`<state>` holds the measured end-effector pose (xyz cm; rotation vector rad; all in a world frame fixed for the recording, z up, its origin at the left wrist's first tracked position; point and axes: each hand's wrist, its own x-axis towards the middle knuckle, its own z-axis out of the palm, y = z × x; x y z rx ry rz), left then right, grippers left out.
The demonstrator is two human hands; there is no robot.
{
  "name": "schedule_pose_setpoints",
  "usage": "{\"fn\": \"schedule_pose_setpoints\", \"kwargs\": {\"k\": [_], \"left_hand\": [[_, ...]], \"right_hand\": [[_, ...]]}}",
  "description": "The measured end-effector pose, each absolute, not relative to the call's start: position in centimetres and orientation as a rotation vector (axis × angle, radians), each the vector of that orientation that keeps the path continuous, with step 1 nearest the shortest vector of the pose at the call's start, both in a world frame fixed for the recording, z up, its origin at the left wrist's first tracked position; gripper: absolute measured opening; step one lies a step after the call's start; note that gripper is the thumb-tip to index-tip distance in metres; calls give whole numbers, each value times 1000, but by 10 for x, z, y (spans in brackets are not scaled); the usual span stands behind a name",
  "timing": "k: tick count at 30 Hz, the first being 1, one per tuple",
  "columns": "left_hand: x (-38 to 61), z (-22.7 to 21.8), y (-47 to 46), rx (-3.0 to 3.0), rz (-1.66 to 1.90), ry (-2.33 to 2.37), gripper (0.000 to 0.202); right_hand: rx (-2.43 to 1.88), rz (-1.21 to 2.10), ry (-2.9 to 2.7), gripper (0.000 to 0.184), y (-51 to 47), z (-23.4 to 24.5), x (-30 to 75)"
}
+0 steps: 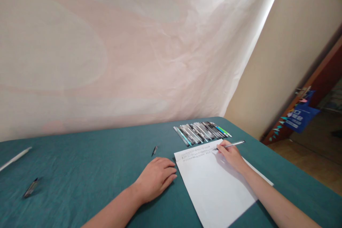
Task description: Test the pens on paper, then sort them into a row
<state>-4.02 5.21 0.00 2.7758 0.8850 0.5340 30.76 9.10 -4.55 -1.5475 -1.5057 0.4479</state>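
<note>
Toward the far right corner of the counter, the right hand is gripping a silver pen in closed fingers, its tip touching the white sheet. Just beside the sheet's left edge, the left hand is lying flat, fingers loosely extended, holding nothing. A row of pens is lying beyond the sheet.

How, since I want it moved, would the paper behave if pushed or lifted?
Probably floppy: the paper looks thin, so it would sag if lifted by an edge. Likely light, sliding easily on the cloth. The right hand, holding a pen, may pin it.
</note>
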Motion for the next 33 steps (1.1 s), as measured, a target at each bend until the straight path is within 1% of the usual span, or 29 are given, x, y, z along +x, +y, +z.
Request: {"fn": "schedule_pose_setpoints", "kwargs": {"k": [3,5,10,12,15,17,21,23,26,29,31,33], "left_hand": [[-47,-8,63,2722,741,1228,32],[-55,-13,70,2662,808,1449,32],[-70,-18,82,2554,774,1718,35],[-71,-19,84,2553,731,1736,36],[-69,-20,85,2587,658,1708,39],[-69,-20,85,2622,621,1665,39],[-70,-18,85,2649,602,1605,30],[-71,-16,85,2647,611,1587,27],[-72,-14,83,2625,672,1549,25],[-71,-13,82,2505,877,1533,23],[-71,-12,82,2383,1041,1492,26],[-69,-12,82,2253,1177,1413,29]], "right_hand": [[-1574,433,-1512,26,89,-47,308],[-1561,417,-1515,28,87,-46,308],[-1563,336,-1589,32,80,-28,295],[-1551,397,-1644,35,73,-17,279],[-1453,625,-1768,41,60,-1,244],[-1373,731,-1870,39,52,7,217],[-1253,810,-1986,32,46,19,170],[-1182,787,-2036,28,47,21,151],[-1127,655,-2042,23,51,16,131],[-1096,534,-1965,19,52,3,119],[-1054,456,-1941,16,51,-5,117],[-998,401,-1961,20,49,-11,118]]}}
